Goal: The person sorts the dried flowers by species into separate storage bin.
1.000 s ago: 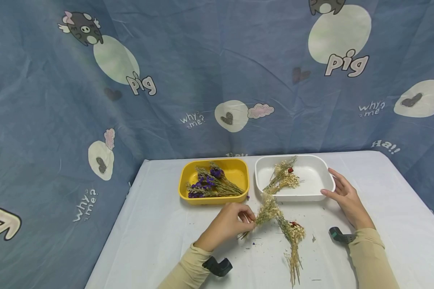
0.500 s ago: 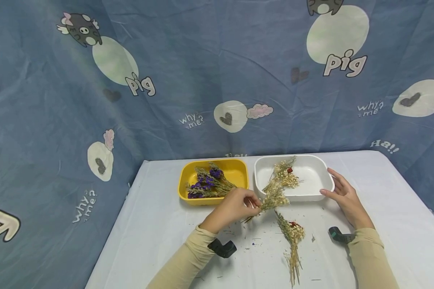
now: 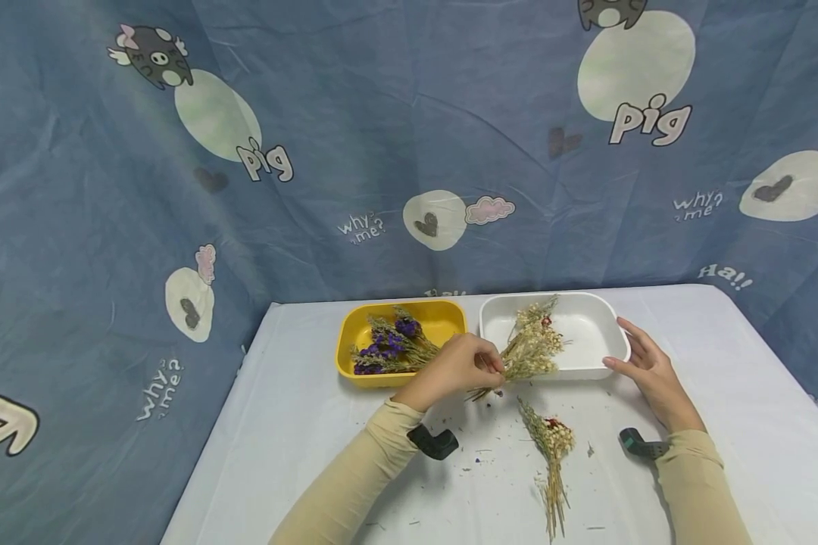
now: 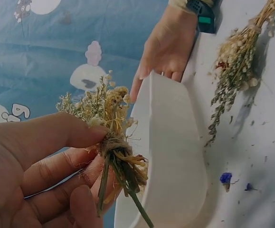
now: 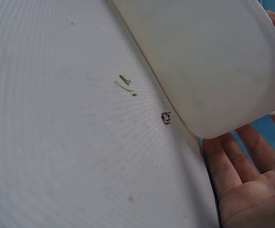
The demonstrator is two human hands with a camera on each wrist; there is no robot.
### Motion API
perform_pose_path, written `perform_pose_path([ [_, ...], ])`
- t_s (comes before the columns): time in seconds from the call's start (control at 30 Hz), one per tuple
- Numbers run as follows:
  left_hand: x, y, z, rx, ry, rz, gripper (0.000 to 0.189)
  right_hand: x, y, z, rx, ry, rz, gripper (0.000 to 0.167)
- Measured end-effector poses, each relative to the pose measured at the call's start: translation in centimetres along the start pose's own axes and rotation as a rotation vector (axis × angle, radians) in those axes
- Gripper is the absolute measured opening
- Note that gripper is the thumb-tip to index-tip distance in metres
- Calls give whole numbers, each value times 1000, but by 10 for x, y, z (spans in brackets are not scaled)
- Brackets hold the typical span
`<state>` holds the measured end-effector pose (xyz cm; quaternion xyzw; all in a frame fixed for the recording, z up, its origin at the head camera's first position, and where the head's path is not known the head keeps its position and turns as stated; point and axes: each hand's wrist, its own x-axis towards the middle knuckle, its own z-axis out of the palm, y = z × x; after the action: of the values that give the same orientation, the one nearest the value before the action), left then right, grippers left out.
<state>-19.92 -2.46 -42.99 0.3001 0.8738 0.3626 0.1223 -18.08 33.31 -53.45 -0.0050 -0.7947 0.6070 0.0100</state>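
In the head view, my left hand (image 3: 458, 369) pinches a small tied bunch of dried flowers (image 3: 530, 354) by its stems, over the near-left rim of the white tray (image 3: 593, 374). Up close in the left wrist view, thumb and fingers grip the pale bunch (image 4: 109, 107) near its twine binding, with cut stems sticking out below. Another dried bunch with a red bloom (image 3: 545, 321) lies in the tray, partly covered by the held one. My right hand (image 3: 657, 376) holds the tray's right end, thumb at the near corner and fingers along the side.
Left of the white tray stands a yellow tray (image 3: 453, 318) with purple dried flower bunches (image 3: 388, 344). A third pale bunch with red petals (image 3: 552, 446) lies on the white table (image 3: 245, 469) in front. Small plant scraps are scattered nearby. A blue printed cloth (image 3: 354, 136) hangs behind.
My left hand has moved up and to the right, carrying the dried flower bunch from the table in front to over the white tray's rim. The right hand stays at the tray.
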Motion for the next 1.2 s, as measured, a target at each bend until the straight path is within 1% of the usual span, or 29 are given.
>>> perform_pose_path([
  [0.1,8,1,-3,0,-15,-3,5,0,0,-1,9,-8,3,87],
  [0.27,22,1,-8,40,-21,12,5,1,0,-1,11,-13,6,86],
  [0.4,32,3,-11,49,-15,-10,5,1,0,-2,5,-12,9,86],
  [0.57,49,3,-11,90,-14,-21,6,1,0,-3,10,-1,11,87],
  [0.8,69,2,-9,113,-54,-43,7,1,2,-3,38,-8,-14,87],
  [0.97,82,2,-5,137,-82,-34,5,1,2,-2,47,-9,-22,87],
  [1.13,94,6,-2,153,-140,-48,4,1,2,-2,79,-18,-30,87],
  [1.2,98,9,-1,167,-165,-40,5,1,2,-2,88,-16,-35,87],
])
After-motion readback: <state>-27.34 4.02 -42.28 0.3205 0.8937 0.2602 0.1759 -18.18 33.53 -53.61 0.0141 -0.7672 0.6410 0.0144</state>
